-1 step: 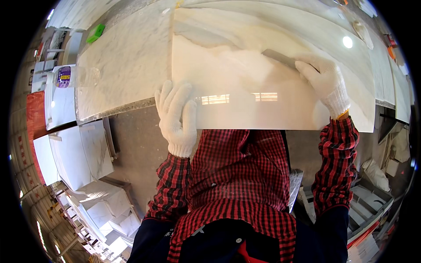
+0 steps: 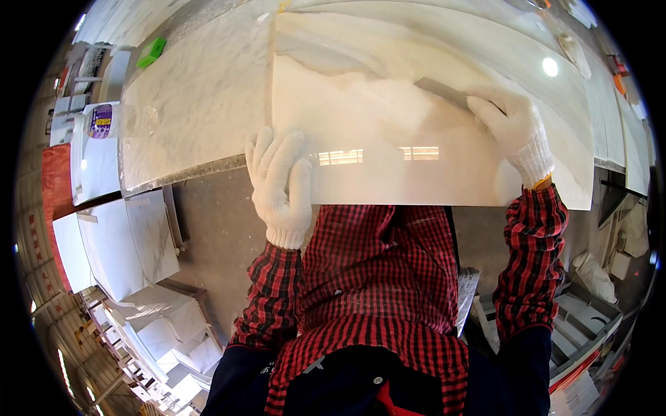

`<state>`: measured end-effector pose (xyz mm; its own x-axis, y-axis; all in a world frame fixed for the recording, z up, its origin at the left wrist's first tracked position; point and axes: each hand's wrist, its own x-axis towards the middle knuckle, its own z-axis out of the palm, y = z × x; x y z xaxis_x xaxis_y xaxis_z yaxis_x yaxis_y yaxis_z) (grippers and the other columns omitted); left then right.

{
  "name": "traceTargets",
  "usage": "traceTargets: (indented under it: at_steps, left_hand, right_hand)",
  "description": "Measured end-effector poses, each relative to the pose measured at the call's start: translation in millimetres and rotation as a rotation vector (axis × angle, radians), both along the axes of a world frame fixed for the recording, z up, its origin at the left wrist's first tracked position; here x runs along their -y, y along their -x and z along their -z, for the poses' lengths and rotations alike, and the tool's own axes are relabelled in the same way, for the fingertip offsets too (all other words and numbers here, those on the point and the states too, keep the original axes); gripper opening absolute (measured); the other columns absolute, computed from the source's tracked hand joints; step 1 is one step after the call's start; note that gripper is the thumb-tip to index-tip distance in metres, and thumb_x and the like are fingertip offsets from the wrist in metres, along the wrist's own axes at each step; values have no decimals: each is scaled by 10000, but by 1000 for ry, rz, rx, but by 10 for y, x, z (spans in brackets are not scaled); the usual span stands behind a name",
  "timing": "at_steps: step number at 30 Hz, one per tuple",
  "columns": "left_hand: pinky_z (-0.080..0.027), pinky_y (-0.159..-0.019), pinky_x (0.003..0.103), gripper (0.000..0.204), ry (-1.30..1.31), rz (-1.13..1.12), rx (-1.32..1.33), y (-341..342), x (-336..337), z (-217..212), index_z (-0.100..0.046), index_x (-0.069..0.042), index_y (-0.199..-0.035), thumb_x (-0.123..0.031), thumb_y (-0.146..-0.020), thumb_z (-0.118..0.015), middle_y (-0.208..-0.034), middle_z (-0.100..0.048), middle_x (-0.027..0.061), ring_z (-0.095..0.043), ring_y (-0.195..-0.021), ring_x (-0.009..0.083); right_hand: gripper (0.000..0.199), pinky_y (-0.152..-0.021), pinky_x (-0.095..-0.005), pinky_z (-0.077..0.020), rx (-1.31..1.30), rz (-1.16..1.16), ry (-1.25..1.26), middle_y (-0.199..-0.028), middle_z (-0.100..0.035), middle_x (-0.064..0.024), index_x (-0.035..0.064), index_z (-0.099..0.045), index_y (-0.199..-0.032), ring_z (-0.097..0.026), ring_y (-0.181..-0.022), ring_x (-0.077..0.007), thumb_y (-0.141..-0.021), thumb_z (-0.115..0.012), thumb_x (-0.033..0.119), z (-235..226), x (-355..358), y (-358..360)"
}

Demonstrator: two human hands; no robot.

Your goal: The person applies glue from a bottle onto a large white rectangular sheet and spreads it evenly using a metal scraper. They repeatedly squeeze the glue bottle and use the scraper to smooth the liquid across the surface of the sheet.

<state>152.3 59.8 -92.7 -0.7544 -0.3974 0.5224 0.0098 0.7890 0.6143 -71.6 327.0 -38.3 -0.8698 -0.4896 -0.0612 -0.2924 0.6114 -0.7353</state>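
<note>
Right fingers [image 2: 488, 113] grip a grey bar [image 2: 441, 91], its long axis pointing away leftward, while left fingers [image 2: 283, 154] lie extended

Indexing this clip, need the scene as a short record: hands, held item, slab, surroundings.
Left: white-gloved left hand, open, at the slab's near-left corner
Right: white-gloved right hand, gripping a flat grey bar
Slab: glossy cream slab, grey-veined, reflecting lights
Beside slab, left: pale marbled slab
Far left: clear bottle with purple label; green block
Clothing: red-and-black checked apron
</note>
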Motion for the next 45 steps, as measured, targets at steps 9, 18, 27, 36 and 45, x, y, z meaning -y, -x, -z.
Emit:
traceTargets:
  at_steps: [9, 18, 27, 36, 45]
  left_hand:
    - [-415, -986, 444, 273, 87, 17, 57, 29, 37, -202, -711, 27, -1059, -60, -802, -685, -1117, -709, 135, -562, -1008, 327]
    - [-495, -942, 297, 256, -788, 17, 190, -182, -166, -847, -725, 7, -1159, -156, -964, -695, -1124, -689, 54, -617, -1074, 140]
    - [-501, -779, 236, 147, -775, 99, 353, -628, -242, -891, -732, 32, -1012, -95, -973, -666, -941, -702, 37, -619, -872, 83]
    - [-357, -1192, 477, 219, -1094, -77, 105, -919, -367, -706, -742, 58, -1000, -98, -1009, -588, -1071, -751, 132, -618, -1236, 292]
    - [-359, -1190, 468, 327, -880, -184, 82, -1057, -166, -410, -705, 31, -939, -198, -1076, -515, -971, -708, 95, -630, -1139, 232]
  right_hand:
    - [299, -698, -277, -504, 169, 132, 106, -779, -688, -45, -7, -753, -1150, -628, -748, -101, -970, -667, 216, -167, 122, -349]
    - [221, -692, -232, -494, 456, 116, 396, -802, -686, -9, -38, -750, -1133, -607, -733, -75, -974, -674, 96, -316, 507, -1309]
    - [239, -730, -306, -564, 296, -160, 357, -933, -767, -133, 11, -769, -1098, -724, -785, -185, -879, -772, 107, -243, 564, -1918]
    - [154, -680, -280, -533, 497, -59, 545, -821, -715, -89, -14, -742, -1054, -676, -723, -136, -923, -712, 61, -82, 802, -2405]
    - [140, -799, -354, -553, -31, -381, 483, -1009, -733, -78, 73, -732, -1029, -700, -916, -258, -893, -728, 107, -97, 919, -1824]
